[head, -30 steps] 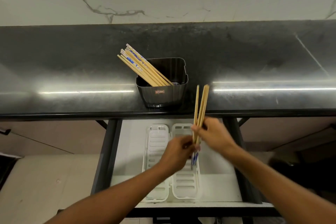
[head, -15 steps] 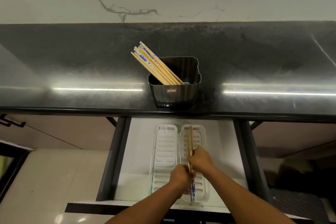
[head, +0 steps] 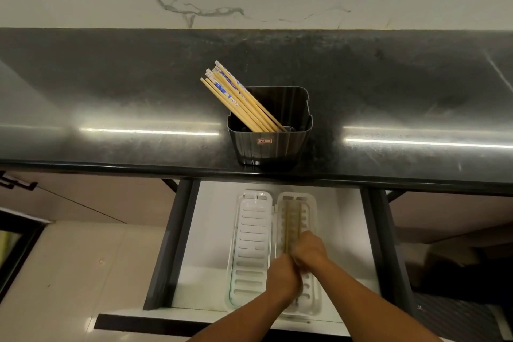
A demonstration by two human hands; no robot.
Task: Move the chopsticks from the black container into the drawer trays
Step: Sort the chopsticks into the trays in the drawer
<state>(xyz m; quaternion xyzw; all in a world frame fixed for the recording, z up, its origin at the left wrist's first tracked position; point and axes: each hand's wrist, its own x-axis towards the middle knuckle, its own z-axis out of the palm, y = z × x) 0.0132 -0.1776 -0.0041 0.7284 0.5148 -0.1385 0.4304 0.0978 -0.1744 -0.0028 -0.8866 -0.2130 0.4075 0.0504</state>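
While both my hands, left (head: 283, 276) & right (head: 308, 251), prob. pinch the blurred chopsticks (head: 290, 223), I lay them lengthwise so they fit the lower-center right tray (head: 312, 204).

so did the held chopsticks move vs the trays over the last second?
Yes. The held chopsticks went from upright, tips level with the counter edge, to lying lengthwise in the right tray, with both the left hand and the right hand on them.
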